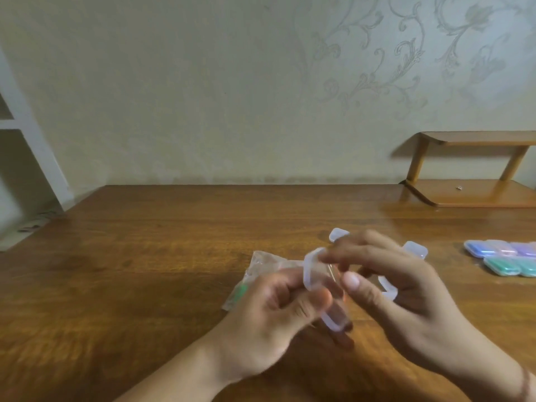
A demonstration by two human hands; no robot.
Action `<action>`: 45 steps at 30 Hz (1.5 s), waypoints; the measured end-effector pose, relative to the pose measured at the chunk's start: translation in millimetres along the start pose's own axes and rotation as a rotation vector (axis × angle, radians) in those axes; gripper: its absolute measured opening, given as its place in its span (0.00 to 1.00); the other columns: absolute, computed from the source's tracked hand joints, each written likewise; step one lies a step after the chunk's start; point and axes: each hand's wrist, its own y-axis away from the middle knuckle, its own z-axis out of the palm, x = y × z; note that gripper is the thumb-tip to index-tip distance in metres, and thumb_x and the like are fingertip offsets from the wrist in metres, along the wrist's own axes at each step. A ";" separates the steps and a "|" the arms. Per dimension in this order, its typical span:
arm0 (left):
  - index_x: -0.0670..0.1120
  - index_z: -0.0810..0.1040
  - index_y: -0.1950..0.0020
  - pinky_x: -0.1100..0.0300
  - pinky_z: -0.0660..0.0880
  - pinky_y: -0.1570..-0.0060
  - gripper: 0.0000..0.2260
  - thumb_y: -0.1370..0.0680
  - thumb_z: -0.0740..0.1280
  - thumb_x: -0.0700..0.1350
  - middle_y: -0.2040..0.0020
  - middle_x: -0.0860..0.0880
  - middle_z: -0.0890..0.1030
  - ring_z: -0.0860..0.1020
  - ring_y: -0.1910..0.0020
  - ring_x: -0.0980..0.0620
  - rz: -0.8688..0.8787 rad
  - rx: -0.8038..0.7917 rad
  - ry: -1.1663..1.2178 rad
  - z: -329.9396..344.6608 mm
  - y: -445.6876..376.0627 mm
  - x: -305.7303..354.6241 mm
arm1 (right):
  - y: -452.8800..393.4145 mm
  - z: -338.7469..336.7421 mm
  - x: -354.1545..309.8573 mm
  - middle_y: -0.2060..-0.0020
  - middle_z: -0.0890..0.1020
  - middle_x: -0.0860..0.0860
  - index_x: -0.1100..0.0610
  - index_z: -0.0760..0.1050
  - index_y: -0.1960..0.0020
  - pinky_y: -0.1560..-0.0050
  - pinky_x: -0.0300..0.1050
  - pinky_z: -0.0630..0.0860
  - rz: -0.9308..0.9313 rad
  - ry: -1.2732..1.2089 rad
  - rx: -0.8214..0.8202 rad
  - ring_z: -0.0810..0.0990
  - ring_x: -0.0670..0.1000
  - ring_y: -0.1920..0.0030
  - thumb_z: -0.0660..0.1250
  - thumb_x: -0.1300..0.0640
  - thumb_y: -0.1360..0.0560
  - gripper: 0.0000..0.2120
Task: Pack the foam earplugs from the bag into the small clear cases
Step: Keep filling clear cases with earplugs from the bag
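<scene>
Head view shows both hands raised just above the worktop [145, 271], busy with one small clear case [319, 288], which I take as the landmark for everything else. Left hand [266, 323] has its grip clamped on the case, thumb and curled fingers pinching its near lower side, so the case stands tilted on edge. Right hand [406, 300] has its fingertips on the upper edge of the same case and its thumb just right of it, pinching the top; blur hides whether the lid is already parted from the base. Just behind and left of the case lies the clear bag [261, 265] of foam earplugs, flat on the wood, with a green earplug [240, 291] showing through near its lower end. Behind the case, partly hidden by the right hand, sit more clear cases: one [338, 234] just beyond the fingers, another [416, 249] further right, and a third [387, 285] under the palm. Well to the right of the case rests a cluster of filled cases [504, 258] in purple and green. By my judgement the step in hand is prising the case open; next comes freeing one hand to draw earplugs from the bag, which calls for a steady hold so the hinge stays open.
</scene>
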 end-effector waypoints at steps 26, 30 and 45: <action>0.42 0.77 0.48 0.56 0.75 0.61 0.17 0.18 0.59 0.55 0.62 0.44 0.80 0.78 0.63 0.49 -0.351 0.767 0.291 -59.3 -14.6 1.3 | -32.5 60.2 57.4 0.28 0.69 0.45 0.50 0.82 0.65 0.37 0.59 0.73 0.226 0.675 -0.287 0.61 0.55 0.27 0.75 0.41 0.33 0.13; 0.43 0.77 0.47 0.56 0.76 0.57 0.17 0.18 0.59 0.56 0.58 0.44 0.80 0.78 0.58 0.49 -0.370 0.766 0.241 -57.5 -16.3 0.0 | -32.7 67.7 54.6 0.31 0.72 0.45 0.47 0.84 0.61 0.40 0.57 0.75 0.190 0.738 -0.218 0.66 0.55 0.30 0.75 0.36 0.36 0.15; 0.41 0.76 0.44 0.57 0.74 0.63 0.18 0.19 0.60 0.55 0.59 0.41 0.79 0.77 0.64 0.49 -0.303 0.631 0.481 -48.8 -8.3 14.7 | -43.3 -25.2 12.5 0.42 0.73 0.23 0.34 0.82 0.61 0.50 0.33 0.69 0.209 0.377 -0.207 0.71 0.28 0.41 0.65 0.37 0.36 0.08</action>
